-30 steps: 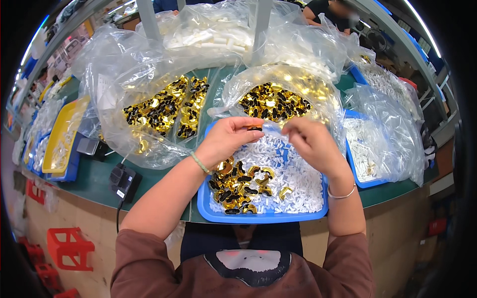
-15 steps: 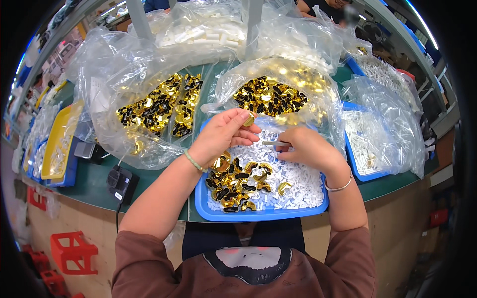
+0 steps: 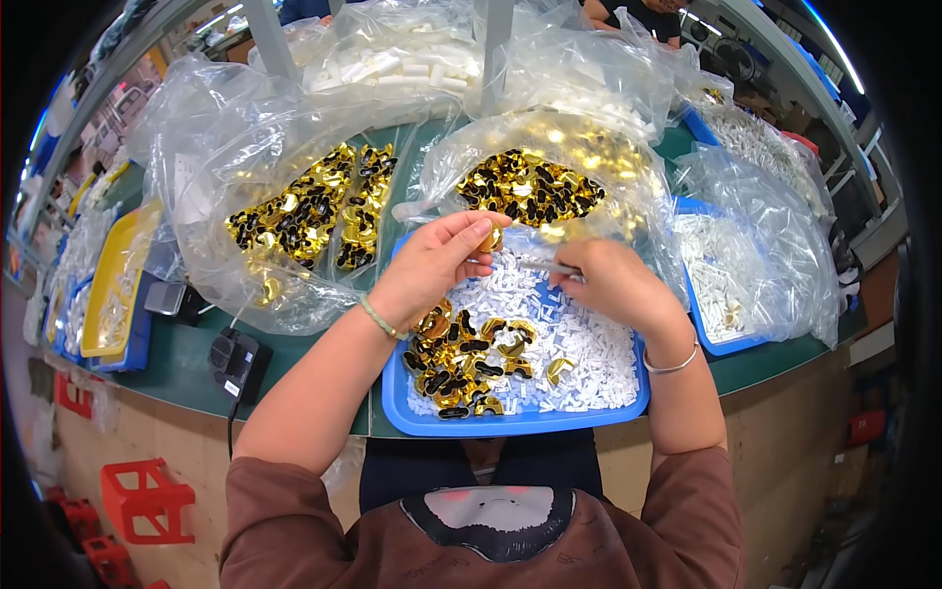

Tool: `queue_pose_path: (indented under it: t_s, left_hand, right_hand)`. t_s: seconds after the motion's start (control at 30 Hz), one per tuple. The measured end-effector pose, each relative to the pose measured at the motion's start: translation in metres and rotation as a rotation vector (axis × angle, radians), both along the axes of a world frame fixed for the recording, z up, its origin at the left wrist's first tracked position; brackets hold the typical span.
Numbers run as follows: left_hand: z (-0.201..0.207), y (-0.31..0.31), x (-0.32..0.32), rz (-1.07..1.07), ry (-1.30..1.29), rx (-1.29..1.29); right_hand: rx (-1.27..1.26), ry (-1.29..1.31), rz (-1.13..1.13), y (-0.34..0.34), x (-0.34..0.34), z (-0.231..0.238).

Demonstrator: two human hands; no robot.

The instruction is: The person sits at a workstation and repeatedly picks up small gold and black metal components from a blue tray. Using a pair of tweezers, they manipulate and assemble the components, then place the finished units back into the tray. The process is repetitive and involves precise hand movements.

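Pinched between the thumb and fingers of my left hand [image 3: 432,263] is a small shiny gold plastic piece [image 3: 493,240]. Slim grey metal tweezers [image 3: 548,266] are gripped in my right hand [image 3: 610,280], their tip pointing left, just right of the gold piece. Any tiny part at the tip is too small to make out. Both hands hover over the far half of a blue tray [image 3: 530,427]. Loose gold-and-black pieces [image 3: 459,363] lie in its left part, and many small white plastic parts [image 3: 601,365] are spread through the rest.
Clear bags of gold pieces [image 3: 304,211] [image 3: 530,191] lie open behind the tray. Another blue tray [image 3: 731,346] with white parts sits at right. At left are a black device [image 3: 238,363] with a cable and a yellow tray [image 3: 106,339]. Red stools [image 3: 147,501] stand on the floor.
My right hand has shifted slightly up and to the right, bringing the tweezers farther from me, level nearer the gold piece. My left hand keeps its pinch, with its fingers drawn in slightly.
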State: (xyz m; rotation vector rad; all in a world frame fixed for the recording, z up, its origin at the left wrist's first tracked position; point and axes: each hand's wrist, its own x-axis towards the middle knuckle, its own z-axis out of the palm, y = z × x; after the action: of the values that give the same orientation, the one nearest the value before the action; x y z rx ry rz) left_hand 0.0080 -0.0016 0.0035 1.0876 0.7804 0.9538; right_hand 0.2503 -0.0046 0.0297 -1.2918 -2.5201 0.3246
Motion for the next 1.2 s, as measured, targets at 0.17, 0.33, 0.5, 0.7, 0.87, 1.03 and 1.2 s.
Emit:
queue_pose_path:
  t_s: [0.17, 0.33, 0.5, 0.7, 0.87, 1.03, 1.2]
  left_hand:
    - [-0.004, 0.002, -0.002, 0.008, -0.069, -0.022]
    - [-0.003, 0.001, -0.001, 0.035, -0.098, -0.036]
    - [-0.005, 0.003, -0.001, 0.011, -0.123, -0.019]
    - [-0.003, 0.002, -0.002, 0.004, -0.11, -0.004]
    - [-0.002, 0.002, -0.003, -0.005, -0.092, 0.014]
    - [-0.004, 0.002, -0.004, -0.031, -0.175, 0.011]
    - [-0.001, -0.001, 0.003, -0.1, -0.117, 0.042]
  right_hand:
    - [-0.175, 0.106, 0.207, -0.004, -0.011, 0.003]
    - [-0.091, 0.033, 0.176, -0.002, -0.012, -0.012]
    - [-0.068, 0.071, 0.205, -0.002, -0.018, -0.011]
    - [-0.192, 0.149, 0.179, -0.001, -0.017, -0.007]
    - [-0.122, 0.273, 0.128, 0.0, -0.016, -0.009]
    - [-0.198, 0.575, -0.055, 0.005, -0.018, 0.001]
    - [-0.218, 0.905, -0.109, 0.003, -0.026, -0.004]
